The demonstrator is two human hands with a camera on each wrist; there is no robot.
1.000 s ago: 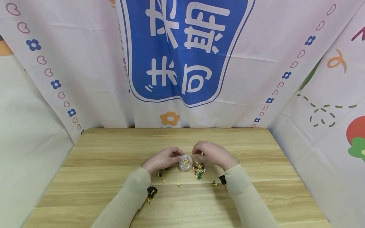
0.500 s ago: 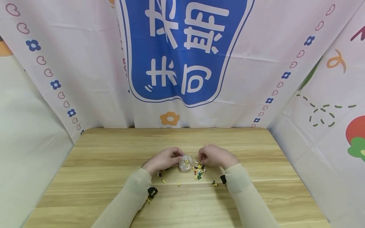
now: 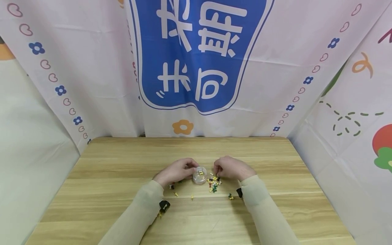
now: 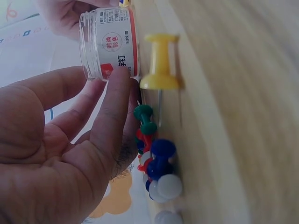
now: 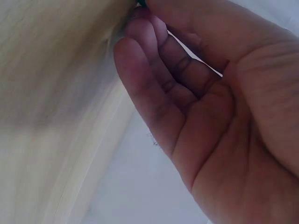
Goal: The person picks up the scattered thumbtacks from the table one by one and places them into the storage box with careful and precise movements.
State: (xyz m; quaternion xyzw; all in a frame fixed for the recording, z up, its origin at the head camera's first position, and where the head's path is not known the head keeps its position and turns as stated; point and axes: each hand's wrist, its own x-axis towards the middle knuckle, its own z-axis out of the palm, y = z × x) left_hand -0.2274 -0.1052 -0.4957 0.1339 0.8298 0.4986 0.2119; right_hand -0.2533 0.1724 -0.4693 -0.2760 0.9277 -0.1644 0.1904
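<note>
On the wooden table (image 3: 202, 224), the step in hand appears to be filling a clear jar (image 3: 199, 181) with push pins (image 3: 215, 187). The right hand (image 3: 231, 167) is just right of the jar, fingers bent and tips drawn in at the far edge of the heap; whether a pin is caught between them, I cannot tell. The left hand (image 3: 177, 170), on the jar's other side, is clamped on it with thumb and fingers. The jar stands upright, a few yellow pins inside, and the heap lies just to its right. The next move seems to call for a sure pinch on one pin, a short lift to the jar's mouth and a release, the left hand holding the jar steady.

The right hand covers whatever is beneath it, and the left hides some pins left of the jar from the head view. A finger overlaps the jar's label (image 4: 114, 44). On the jar's near side a lone yellow pin (image 3: 192, 197) is plain. In the right wrist view, a green scrap (image 5: 141, 3) by the fingertips is cut off by the top edge; it may be a pin's head.
</note>
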